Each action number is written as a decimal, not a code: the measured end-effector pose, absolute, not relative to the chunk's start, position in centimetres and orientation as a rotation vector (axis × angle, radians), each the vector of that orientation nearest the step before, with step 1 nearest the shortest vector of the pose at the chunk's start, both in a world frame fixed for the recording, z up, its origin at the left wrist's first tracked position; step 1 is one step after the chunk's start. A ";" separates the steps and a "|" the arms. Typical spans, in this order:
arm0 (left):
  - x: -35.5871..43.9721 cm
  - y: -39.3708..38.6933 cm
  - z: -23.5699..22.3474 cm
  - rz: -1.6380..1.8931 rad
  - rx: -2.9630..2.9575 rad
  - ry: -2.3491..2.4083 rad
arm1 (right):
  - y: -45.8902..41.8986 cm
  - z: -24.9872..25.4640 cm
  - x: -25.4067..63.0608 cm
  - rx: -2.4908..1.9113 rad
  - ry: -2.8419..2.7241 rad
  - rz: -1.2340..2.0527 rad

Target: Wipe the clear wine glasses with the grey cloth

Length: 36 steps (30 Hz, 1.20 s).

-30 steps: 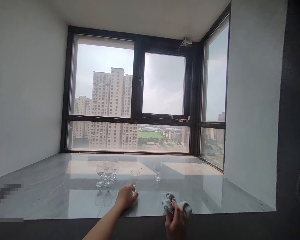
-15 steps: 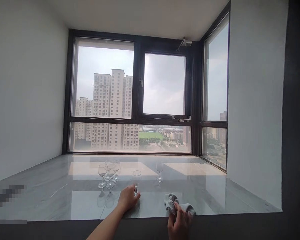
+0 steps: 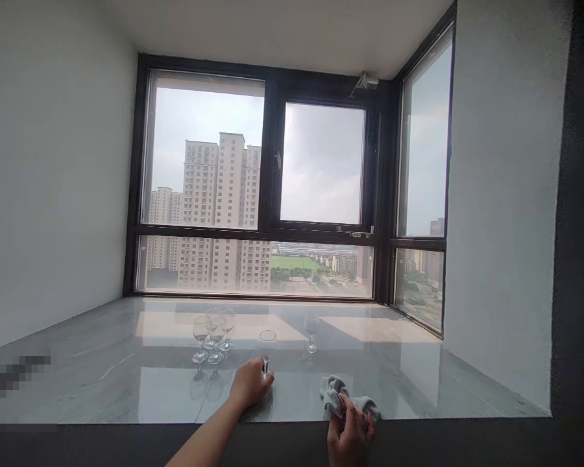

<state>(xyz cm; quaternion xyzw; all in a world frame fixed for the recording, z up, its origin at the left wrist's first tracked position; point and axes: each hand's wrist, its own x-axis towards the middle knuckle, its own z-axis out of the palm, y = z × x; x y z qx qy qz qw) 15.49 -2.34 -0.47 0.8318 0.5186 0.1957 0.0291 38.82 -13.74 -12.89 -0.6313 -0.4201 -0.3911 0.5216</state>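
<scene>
My left hand (image 3: 252, 384) is closed around the stem of a clear wine glass (image 3: 267, 338), which stands upright near the front of the glossy grey windowsill (image 3: 102, 383). To its right, my right hand (image 3: 351, 431) grips a crumpled grey cloth (image 3: 333, 394) at the sill's front edge; part of the cloth spreads out to the right of the fingers. A single stemmed glass (image 3: 311, 332) stands upright farther back, between the two hands. Left of my left hand, several more stemmed glasses (image 3: 216, 334) are grouped close together, some overlapping others.
Behind the sill rises a dark-framed window (image 3: 199, 230), with tall buildings outside. White walls (image 3: 506, 214) close in the sides. The sill's front edge runs just under my hands. A blurred, pixelated patch (image 3: 14, 383) covers the far left.
The view has shifted very slightly. Both hands keep their places, the left on the glass stem and the right on the cloth.
</scene>
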 end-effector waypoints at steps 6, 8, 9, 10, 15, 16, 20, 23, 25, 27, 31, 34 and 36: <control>15.5 -2.4 -0.4 0.602 2.570 1.610 | -13.7 -12.8 38.7 -1.505 -1.004 -0.944; 15.5 -2.6 -0.2 0.586 2.565 1.618 | -13.7 -12.9 38.8 -1.499 -1.006 -0.947; 15.5 -2.7 -0.1 0.579 2.562 1.620 | -13.6 -12.9 38.8 -1.496 -1.002 -0.948; 15.5 -2.7 -0.1 0.574 2.558 1.622 | -13.6 -12.9 38.8 -1.494 -0.995 -0.948; 15.5 -2.6 -0.2 0.579 2.550 1.629 | -13.6 -13.0 38.8 -1.485 -0.972 -0.931; 15.5 -2.5 -0.3 0.583 2.549 1.632 | -13.5 -13.0 38.8 -1.482 -0.972 -0.929; 15.5 -2.3 -0.5 0.598 2.559 1.612 | -13.5 -12.9 38.8 -1.464 -0.966 -0.955; 15.5 -2.2 -0.6 0.600 2.560 1.610 | -13.4 -12.9 38.8 -1.465 -0.970 -0.988; 15.5 -2.2 -0.6 0.602 2.557 1.619 | -13.4 -12.8 38.9 -1.476 -0.967 -0.994; 15.5 -2.2 -0.7 0.606 2.554 1.624 | -13.4 -12.8 38.9 -1.483 -0.966 -0.987; 15.5 -2.0 -0.8 0.625 2.566 1.602 | -13.5 -12.8 38.7 -1.475 -0.984 -0.973; 15.5 -1.9 -0.9 0.639 2.574 1.601 | -13.6 -12.6 38.6 -1.466 -0.958 -0.967; 15.5 -2.0 -0.9 0.643 2.580 1.598 | -13.6 -12.6 38.6 -1.471 -0.948 -0.963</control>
